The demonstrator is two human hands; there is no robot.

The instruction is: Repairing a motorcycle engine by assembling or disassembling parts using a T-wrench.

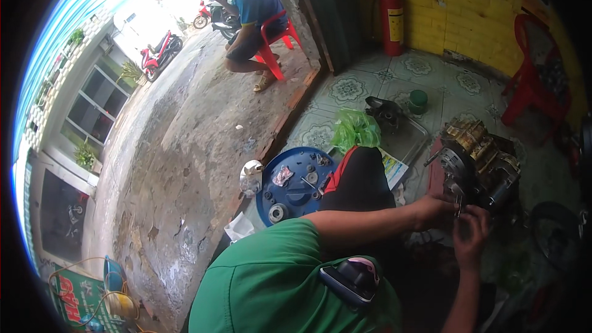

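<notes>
Beside a partly stripped engine block point(484, 148) at the right of the view, close above the tiled floor point(441, 95), a thin metal part point(457, 205) was found between the two hands. By the right hand point(472, 234) it appeared to be gripped at its lower end, with thumb and fingers closed in a pinch. The left hand point(436, 209) was placed against its other side; whether the fingers there were closed could not be told, as they were lost in shadow. The part was judged light and stiff, possibly slippery if oiled, and easily dropped; a hold by its ends, between the fingertips, was considered soundest. The engine block was judged heavy, rigid and likely greasy, best taken by its solid casing with both hands and not by the round dark housing point(453, 161) at its near left side. Loose metal pieces were noted on a blue round tray point(296, 206), some small enough to roll. Beyond the tray's far right edge, a green plastic bag point(357, 129) was observed, soft and crumpled. Against the yellow wall, a red fire extinguisher point(392, 21) was recorded.
</notes>
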